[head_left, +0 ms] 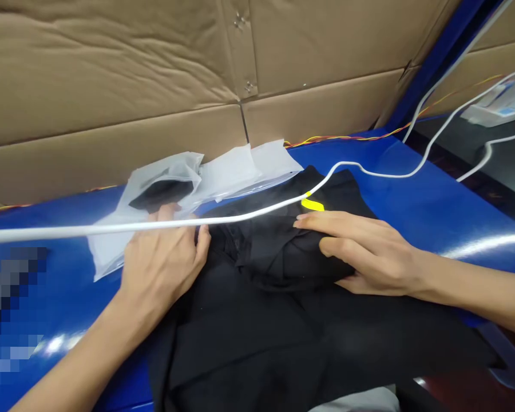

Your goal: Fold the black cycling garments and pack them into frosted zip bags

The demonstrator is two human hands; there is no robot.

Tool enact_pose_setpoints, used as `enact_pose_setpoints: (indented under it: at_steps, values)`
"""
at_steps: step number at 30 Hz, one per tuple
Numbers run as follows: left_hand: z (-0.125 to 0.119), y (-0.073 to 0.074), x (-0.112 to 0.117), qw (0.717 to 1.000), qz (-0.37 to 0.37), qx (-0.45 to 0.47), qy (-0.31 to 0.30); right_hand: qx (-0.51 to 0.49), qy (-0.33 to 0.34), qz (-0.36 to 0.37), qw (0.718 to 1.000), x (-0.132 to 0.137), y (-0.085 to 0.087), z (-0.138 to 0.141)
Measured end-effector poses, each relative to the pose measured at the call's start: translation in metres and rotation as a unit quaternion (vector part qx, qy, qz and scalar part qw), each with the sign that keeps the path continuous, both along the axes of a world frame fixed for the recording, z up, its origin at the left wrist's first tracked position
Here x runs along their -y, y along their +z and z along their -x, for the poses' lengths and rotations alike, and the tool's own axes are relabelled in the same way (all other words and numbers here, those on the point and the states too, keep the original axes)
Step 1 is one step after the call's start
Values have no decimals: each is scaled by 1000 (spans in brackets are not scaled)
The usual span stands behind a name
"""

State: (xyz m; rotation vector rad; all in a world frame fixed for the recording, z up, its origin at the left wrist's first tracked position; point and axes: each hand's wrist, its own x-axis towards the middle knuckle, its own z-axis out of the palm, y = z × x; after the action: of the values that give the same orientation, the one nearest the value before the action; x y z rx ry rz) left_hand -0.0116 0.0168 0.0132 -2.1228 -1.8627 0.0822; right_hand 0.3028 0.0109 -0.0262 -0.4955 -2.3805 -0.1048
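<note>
A black cloth garment point(257, 337) lies spread in front of me with folds bunched around its upper part. A bright yellow strip point(313, 205) shows near its far edge. My left hand point(163, 257) is at the garment's left edge, closed on the cloth, its fingertips partly hidden behind a white cable point(240, 217). From the right, my right hand point(369, 252) grips a fold of the same cloth, with the index finger stretched along it. Beyond my left hand lies a translucent plastic bag point(137, 177) with something black in or behind it.
More white plastic bags point(236, 169) lie at the back of the blue table point(420, 200). A cardboard wall point(111, 74) stands behind. The white cable crosses in front of my left hand. Red and yellow wires point(339, 137) run along the back. A blurred-out object is at left.
</note>
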Motion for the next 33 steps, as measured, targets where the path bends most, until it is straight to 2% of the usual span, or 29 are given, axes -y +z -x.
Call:
enact_pose_setpoints:
  at_steps: [2,5,17,20,25,30,33]
  values:
    - [0,2,-2,998,38,-19,40,3,0,-7,1000,0,1,0]
    - [2,2,-3,995,70,-40,53,10,1,-13,1000,-1,2,-1]
    - [14,1,-7,996,65,-49,41,14,1,9,1000,-2,1,-3]
    - [14,2,-8,997,43,-42,43,10,1,15,1000,-3,-1,-3]
    - [10,9,-6,999,-9,-37,16,4,4,22,1000,-3,-2,-3]
    - [8,9,1,994,-80,1,-76,10,6,8,1000,-4,-1,-3]
    - [5,9,8,991,-100,20,-92,7,10,14,1000,-4,-2,-4]
